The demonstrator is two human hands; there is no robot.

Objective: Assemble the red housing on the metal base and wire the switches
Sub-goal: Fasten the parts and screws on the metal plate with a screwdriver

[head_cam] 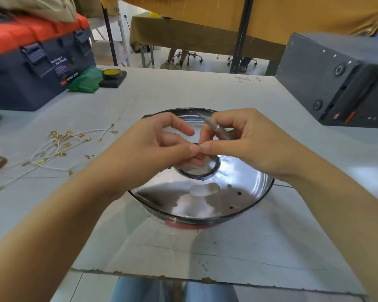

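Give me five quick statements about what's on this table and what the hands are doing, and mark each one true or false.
1. Both hands meet above the shiny metal bowl. True.
2. The right hand holds a small clear syringe-like tube. True.
3. The white wires with gold terminals lie inside the bowl. False: they lie on the table, to the left of the bowl.
4. The toolbox at far left stands with its lid open. False: its orange lid is down.
5. The left hand rests flat on the table. False: it is raised over the bowl, fingertips meeting the right hand's.
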